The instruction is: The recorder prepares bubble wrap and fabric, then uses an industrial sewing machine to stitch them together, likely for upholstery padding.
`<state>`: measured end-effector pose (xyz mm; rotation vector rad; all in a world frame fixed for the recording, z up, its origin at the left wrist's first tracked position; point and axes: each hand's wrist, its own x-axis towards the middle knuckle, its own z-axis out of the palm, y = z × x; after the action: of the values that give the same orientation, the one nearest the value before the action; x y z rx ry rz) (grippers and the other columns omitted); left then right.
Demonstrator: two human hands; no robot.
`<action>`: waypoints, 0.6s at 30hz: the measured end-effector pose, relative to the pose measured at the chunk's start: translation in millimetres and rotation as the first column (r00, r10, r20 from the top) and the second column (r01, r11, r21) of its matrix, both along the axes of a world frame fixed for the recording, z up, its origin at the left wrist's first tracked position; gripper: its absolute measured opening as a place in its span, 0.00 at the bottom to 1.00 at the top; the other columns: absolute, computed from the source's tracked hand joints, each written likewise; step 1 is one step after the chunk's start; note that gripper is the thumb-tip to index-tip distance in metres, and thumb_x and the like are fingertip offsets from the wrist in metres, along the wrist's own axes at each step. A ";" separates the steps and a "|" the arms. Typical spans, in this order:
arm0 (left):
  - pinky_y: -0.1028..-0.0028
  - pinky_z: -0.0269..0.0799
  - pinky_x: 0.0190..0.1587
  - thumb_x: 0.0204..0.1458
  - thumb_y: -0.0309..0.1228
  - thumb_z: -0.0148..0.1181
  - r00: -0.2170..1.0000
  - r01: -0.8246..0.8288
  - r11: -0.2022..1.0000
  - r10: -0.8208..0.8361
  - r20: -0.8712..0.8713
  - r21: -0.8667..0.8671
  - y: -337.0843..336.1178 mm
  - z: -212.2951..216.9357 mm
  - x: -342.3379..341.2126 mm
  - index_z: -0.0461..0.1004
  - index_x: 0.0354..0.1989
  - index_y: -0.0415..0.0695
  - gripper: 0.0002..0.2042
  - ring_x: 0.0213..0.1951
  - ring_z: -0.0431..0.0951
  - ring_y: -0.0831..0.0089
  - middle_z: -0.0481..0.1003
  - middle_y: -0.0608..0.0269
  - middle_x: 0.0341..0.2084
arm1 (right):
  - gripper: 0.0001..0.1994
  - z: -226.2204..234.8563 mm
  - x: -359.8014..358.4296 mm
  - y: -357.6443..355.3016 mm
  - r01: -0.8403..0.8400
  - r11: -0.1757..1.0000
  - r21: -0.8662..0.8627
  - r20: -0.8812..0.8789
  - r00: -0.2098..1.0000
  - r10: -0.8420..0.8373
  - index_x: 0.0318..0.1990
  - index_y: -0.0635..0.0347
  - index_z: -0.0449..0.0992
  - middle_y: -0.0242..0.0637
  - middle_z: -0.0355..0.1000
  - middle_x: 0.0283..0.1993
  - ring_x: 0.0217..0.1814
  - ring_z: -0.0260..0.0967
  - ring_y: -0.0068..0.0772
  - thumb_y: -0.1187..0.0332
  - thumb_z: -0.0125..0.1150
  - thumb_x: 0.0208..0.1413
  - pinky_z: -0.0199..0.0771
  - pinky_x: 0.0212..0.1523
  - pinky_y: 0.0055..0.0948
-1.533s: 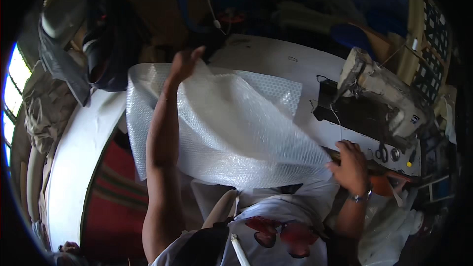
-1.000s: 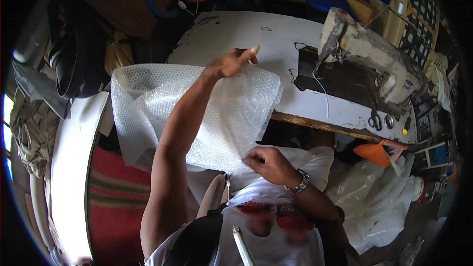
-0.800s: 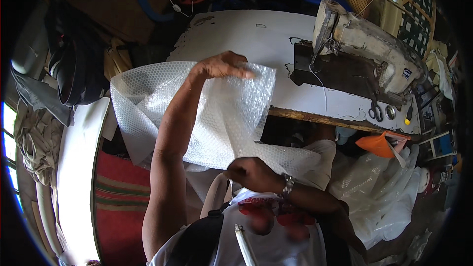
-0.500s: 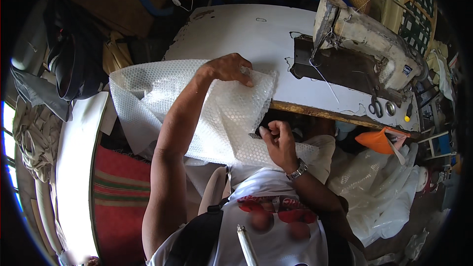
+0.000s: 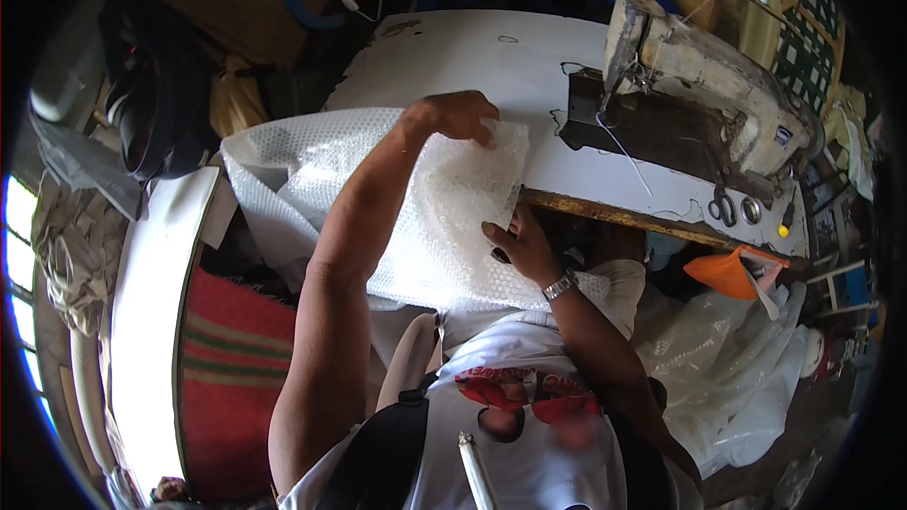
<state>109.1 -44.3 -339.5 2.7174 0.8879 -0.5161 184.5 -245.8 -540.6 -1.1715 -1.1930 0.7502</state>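
Note:
A sheet of clear bubble wrap (image 5: 416,246) spreads across my lap and up over the front left of the white table. My left hand (image 5: 455,117) is at its upper edge, fingers bent down and closed on the plastic. Lower down, by the table's front edge, my right hand (image 5: 529,247) grips the sheet's right side, thumb on top and fingertips partly hidden. A small dark shape shows beside the right thumb; I cannot make out what it is. A metal-band watch (image 5: 559,286) circles my right wrist.
A worn sewing machine (image 5: 709,76) stands on the white table (image 5: 453,57). Scissors (image 5: 723,208), a metal ring (image 5: 751,211) and a yellow-handled screwdriver (image 5: 786,217) lie near its front edge. An orange pouch (image 5: 732,270) and clear plastic sheeting (image 5: 718,368) are at the right.
My right hand has moved up slightly and closed on the sheet's right edge. My left hand has shifted a little right and up, and the bubble wrap between them lies smoother.

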 end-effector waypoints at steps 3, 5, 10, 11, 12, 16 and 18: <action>0.62 0.73 0.58 0.53 0.43 0.69 0.760 -0.178 0.978 0.065 0.647 0.110 29.0 36.7 -108.0 0.77 0.57 0.43 0.26 0.49 0.80 0.60 0.81 0.55 0.46 | 0.32 22.0 -13.9 18.6 -0.341 0.932 -0.127 -0.100 0.939 0.330 0.62 0.71 0.65 0.49 0.72 0.55 0.51 0.71 0.39 0.55 0.66 0.61 0.70 0.53 0.40; 0.64 0.75 0.52 0.57 0.40 0.66 0.598 -0.386 0.922 0.240 0.765 0.013 23.4 95.1 -200.1 0.76 0.57 0.42 0.23 0.44 0.81 0.63 0.82 0.58 0.41 | 0.35 55.9 -32.7 17.4 -0.287 0.953 -0.098 0.321 0.897 0.304 0.65 0.71 0.62 0.57 0.70 0.59 0.58 0.71 0.50 0.52 0.64 0.61 0.71 0.57 0.45; 0.64 0.75 0.41 0.58 0.40 0.63 0.400 -0.822 0.439 -0.007 0.917 0.362 -92.2 253.9 -387.6 0.77 0.47 0.40 0.17 0.35 0.81 0.66 0.81 0.54 0.33 | 0.47 194.4 -102.2 -21.0 -0.243 0.900 0.361 0.639 0.768 -0.049 0.70 0.70 0.54 0.60 0.65 0.65 0.63 0.67 0.61 0.42 0.66 0.55 0.69 0.62 0.49; 0.64 0.75 0.40 0.57 0.42 0.63 0.403 -0.866 0.311 -0.031 0.915 0.392 -119.5 278.4 -419.4 0.77 0.47 0.41 0.18 0.35 0.81 0.62 0.81 0.50 0.32 | 0.54 219.2 -116.9 -40.2 -0.287 0.893 0.346 0.684 0.729 -0.031 0.73 0.69 0.49 0.59 0.60 0.69 0.66 0.64 0.61 0.40 0.69 0.49 0.66 0.64 0.51; 0.60 0.76 0.42 0.57 0.42 0.62 0.458 -0.875 0.161 -0.034 0.888 0.457 -141.8 302.6 -441.0 0.77 0.46 0.41 0.17 0.37 0.82 0.53 0.81 0.45 0.35 | 0.54 234.2 -129.4 -53.0 -0.326 0.872 0.364 0.678 0.735 -0.007 0.73 0.69 0.49 0.59 0.60 0.69 0.66 0.64 0.61 0.40 0.69 0.49 0.66 0.64 0.51; 0.53 0.76 0.44 0.58 0.40 0.59 0.663 -0.748 -0.048 -0.064 0.746 0.662 -190.1 368.3 -480.1 0.76 0.44 0.41 0.15 0.41 0.80 0.42 0.79 0.40 0.37 | 0.57 248.6 -174.7 -114.5 -0.331 0.860 0.389 0.761 0.642 -0.097 0.74 0.66 0.47 0.59 0.46 0.77 0.77 0.48 0.61 0.40 0.71 0.45 0.55 0.68 0.64; 0.52 0.75 0.45 0.59 0.40 0.58 0.675 -0.738 -0.047 -0.061 0.735 0.674 -194.8 372.3 -481.8 0.75 0.43 0.40 0.14 0.43 0.79 0.39 0.79 0.39 0.37 | 0.62 242.4 -194.8 -156.0 -0.440 0.765 0.470 0.752 0.654 -0.086 0.75 0.66 0.42 0.61 0.41 0.78 0.79 0.43 0.64 0.44 0.77 0.41 0.49 0.71 0.64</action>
<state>-372.7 -239.1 32.9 2.7472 2.2943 1.7604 -10.3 -401.8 -298.2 -0.7665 -2.0921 -0.0842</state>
